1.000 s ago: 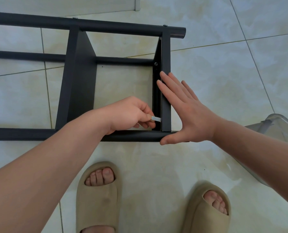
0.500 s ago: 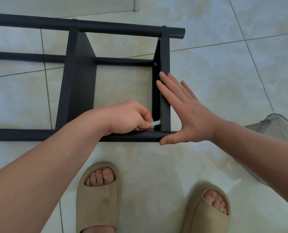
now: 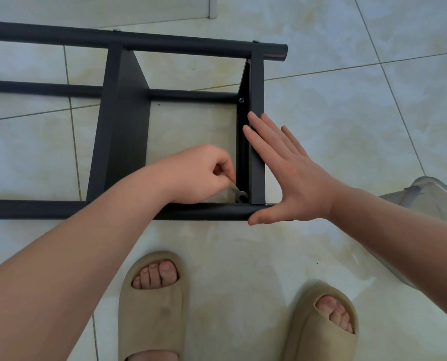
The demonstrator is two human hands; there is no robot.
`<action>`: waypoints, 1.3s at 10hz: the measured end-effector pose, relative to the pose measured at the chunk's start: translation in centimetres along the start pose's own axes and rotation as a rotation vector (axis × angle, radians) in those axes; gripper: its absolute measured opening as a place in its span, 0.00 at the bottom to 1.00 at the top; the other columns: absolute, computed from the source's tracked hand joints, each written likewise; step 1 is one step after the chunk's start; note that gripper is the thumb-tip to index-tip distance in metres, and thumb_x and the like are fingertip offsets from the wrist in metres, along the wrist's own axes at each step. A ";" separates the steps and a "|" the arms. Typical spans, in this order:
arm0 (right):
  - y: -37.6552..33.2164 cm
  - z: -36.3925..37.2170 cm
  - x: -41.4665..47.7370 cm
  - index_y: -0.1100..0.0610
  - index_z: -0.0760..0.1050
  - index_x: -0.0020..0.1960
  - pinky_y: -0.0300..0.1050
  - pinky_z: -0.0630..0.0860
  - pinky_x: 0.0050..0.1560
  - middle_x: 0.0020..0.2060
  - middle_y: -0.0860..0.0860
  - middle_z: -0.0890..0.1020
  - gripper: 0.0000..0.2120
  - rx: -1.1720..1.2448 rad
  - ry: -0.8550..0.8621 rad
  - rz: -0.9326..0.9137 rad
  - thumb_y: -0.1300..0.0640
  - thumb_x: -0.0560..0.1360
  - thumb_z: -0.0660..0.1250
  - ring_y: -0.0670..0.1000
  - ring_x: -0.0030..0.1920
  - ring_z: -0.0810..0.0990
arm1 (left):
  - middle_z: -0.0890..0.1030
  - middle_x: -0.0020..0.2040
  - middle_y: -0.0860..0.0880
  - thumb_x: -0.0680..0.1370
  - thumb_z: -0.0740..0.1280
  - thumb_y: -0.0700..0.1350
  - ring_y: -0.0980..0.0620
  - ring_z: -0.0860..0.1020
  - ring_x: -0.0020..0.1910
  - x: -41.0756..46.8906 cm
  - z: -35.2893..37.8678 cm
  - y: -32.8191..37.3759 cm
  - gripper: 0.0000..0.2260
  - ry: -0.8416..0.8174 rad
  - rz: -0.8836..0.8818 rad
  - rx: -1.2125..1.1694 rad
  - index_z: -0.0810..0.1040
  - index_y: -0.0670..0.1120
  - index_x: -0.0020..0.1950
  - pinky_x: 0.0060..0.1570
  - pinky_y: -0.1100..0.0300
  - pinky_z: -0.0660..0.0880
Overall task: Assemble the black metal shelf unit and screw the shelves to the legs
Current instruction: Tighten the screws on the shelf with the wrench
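Home: tiled floor [image 3: 334,113], slippers [image 3: 152,303]

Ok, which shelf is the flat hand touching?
The end shelf. The right hand lies flat against it and the left hand holds a wrench at its corner; the middle shelf is untouched.

A: Any lettering on the black metal tube shelf frame [image 3: 123,42]?
B: None that can be read; its painted bars are plain.
A: And the beige foam slippers [image 3: 149,308], or the small flat silver spanner [image 3: 236,192]?
B: No brand, number or mark legible on either, and none on the pale glossy floor tiles [image 3: 347,105].
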State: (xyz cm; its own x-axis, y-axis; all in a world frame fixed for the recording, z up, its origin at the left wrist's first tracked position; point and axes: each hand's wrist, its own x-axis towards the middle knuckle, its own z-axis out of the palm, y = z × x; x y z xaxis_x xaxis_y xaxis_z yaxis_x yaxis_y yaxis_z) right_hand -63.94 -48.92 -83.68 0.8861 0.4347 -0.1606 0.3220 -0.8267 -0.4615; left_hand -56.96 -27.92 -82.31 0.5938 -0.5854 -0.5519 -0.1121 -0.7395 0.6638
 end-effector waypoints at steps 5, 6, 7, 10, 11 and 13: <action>-0.1 -0.1 -0.1 0.58 0.44 0.83 0.61 0.43 0.80 0.82 0.51 0.41 0.63 0.004 -0.009 0.009 0.21 0.64 0.64 0.51 0.81 0.37 | 0.84 0.39 0.51 0.76 0.73 0.41 0.56 0.83 0.38 0.4 2.1 1.1 0.04 0.161 -0.249 -0.677 0.81 0.49 0.48 0.50 0.56 0.80; -0.1 -0.1 -0.1 0.57 0.44 0.83 0.61 0.42 0.80 0.82 0.51 0.41 0.63 0.006 -0.005 0.009 0.21 0.64 0.64 0.51 0.81 0.37 | 0.85 0.39 0.52 0.77 0.72 0.44 0.56 0.83 0.39 0.4 2.1 1.2 0.01 0.202 -0.256 -0.699 0.82 0.50 0.46 0.50 0.56 0.79; 0.0 -0.1 -0.1 0.57 0.44 0.83 0.61 0.43 0.80 0.82 0.52 0.41 0.63 0.000 -0.003 0.003 0.21 0.64 0.64 0.51 0.81 0.37 | 0.85 0.42 0.52 0.78 0.71 0.46 0.56 0.82 0.40 0.5 2.1 1.3 0.02 0.212 -0.263 -0.702 0.83 0.51 0.47 0.48 0.56 0.78; 0.0 0.0 -0.1 0.57 0.44 0.83 0.60 0.43 0.80 0.83 0.52 0.41 0.63 0.005 0.005 -0.001 0.21 0.64 0.64 0.51 0.81 0.37 | 0.86 0.40 0.54 0.79 0.70 0.46 0.56 0.81 0.40 0.5 2.0 1.1 0.03 0.209 -0.248 -0.749 0.83 0.50 0.49 0.46 0.60 0.78; 0.0 0.0 -0.1 0.57 0.44 0.83 0.61 0.43 0.80 0.83 0.51 0.41 0.63 0.010 0.003 0.001 0.21 0.64 0.64 0.50 0.81 0.37 | 0.86 0.39 0.54 0.79 0.70 0.45 0.56 0.81 0.39 0.5 1.9 1.1 0.02 0.174 -0.252 -0.750 0.83 0.49 0.49 0.47 0.59 0.77; 0.0 -0.1 -0.1 0.57 0.43 0.83 0.61 0.43 0.80 0.82 0.51 0.41 0.63 0.010 -0.004 0.003 0.21 0.64 0.64 0.50 0.81 0.36 | 0.85 0.38 0.55 0.78 0.70 0.46 0.58 0.81 0.37 0.5 2.0 1.1 0.02 0.161 -0.247 -0.732 0.83 0.50 0.47 0.45 0.60 0.76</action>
State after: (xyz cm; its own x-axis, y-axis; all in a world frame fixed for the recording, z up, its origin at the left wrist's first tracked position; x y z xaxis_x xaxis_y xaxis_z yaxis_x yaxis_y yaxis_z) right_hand -63.98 -48.92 -83.61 0.8857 0.4336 -0.1657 0.3158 -0.8245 -0.4696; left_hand -58.40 -29.71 -82.84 0.6472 -0.3364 -0.6841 0.5582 -0.4022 0.7258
